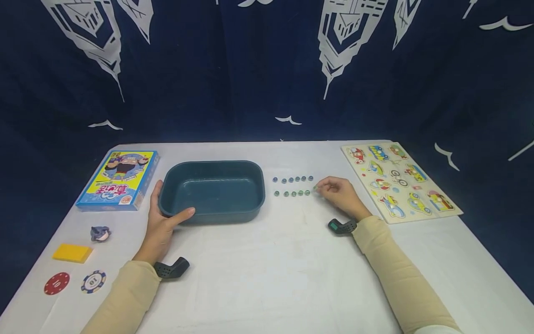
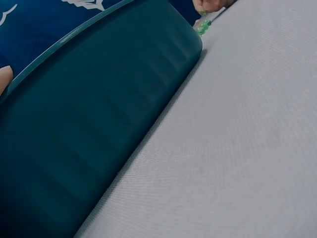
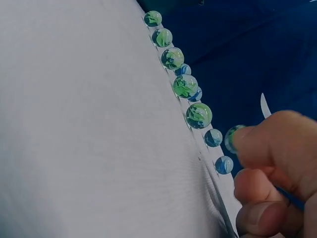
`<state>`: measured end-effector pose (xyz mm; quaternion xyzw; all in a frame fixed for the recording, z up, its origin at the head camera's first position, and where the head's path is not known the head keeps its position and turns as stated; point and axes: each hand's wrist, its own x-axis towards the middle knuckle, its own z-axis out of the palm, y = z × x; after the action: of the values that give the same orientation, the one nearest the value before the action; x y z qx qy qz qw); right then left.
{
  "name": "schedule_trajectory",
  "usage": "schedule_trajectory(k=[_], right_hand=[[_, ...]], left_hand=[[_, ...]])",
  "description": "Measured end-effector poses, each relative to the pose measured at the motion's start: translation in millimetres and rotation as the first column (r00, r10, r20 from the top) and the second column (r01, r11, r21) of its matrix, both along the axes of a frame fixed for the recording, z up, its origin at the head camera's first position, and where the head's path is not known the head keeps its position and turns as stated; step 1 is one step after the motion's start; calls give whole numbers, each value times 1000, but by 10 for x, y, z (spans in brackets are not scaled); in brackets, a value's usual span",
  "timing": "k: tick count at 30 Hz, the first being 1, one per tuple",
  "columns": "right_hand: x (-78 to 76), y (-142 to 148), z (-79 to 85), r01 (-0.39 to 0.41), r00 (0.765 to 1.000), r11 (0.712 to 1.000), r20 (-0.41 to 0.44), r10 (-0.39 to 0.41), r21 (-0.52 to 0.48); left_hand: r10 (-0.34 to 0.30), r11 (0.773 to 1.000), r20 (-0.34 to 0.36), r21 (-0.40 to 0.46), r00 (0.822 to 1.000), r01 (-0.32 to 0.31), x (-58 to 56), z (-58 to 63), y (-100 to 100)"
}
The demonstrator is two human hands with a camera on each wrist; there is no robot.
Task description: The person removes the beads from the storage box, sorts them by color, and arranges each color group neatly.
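Observation:
My left hand (image 1: 157, 234) holds a dark teal plastic tub (image 1: 225, 217) by its near left corner, thumb along the front rim and fingers against the left side. Nothing lies inside the tub. To its right, glass marbles stand in two rows: blue-swirled marbles (image 1: 290, 180) behind, green-swirled marbles (image 1: 294, 194) in front. At the right end of the rows, my right hand (image 1: 342, 195) pinches a green-swirled marble (image 3: 232, 138) between thumb and fingertip. The left wrist view shows mostly the tub's outer wall (image 2: 99, 119).
On the left are a blue and yellow game box (image 1: 118, 181), a small shark figure (image 1: 100, 233), a yellow block (image 1: 73, 253), a red chip (image 1: 56, 283) and a white-blue chip (image 1: 93, 281). A wooden picture puzzle board (image 1: 400, 185) lies at the right, beyond my right hand.

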<state>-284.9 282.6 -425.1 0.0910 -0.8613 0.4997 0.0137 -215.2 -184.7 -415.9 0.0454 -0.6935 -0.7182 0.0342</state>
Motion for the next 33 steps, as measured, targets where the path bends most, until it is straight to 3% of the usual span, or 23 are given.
schedule_trajectory(k=[5, 11, 20, 25, 33], right_hand=[[-2, -15, -23, 5, 999, 996, -51, 0, 88], [-5, -38, -18, 12, 999, 985, -53, -3, 173], [4, -60, 19, 19, 999, 979, -50, -9, 202], [9, -57, 28, 14, 1000, 986, -24, -10, 164], [35, -109, 174, -18, 999, 1000, 30, 18, -11]], left_hand=[[3, 1000, 14, 4, 1000, -3, -7, 8, -9], [8, 1000, 26, 2, 1000, -8, -1, 14, -13], [-4, 1000, 1, 10, 1000, 4, 1, 13, -14], [-7, 1000, -2, 9, 1000, 7, 1, 15, -13], [-1, 1000, 2, 21, 1000, 1, 8, 18, 9]])
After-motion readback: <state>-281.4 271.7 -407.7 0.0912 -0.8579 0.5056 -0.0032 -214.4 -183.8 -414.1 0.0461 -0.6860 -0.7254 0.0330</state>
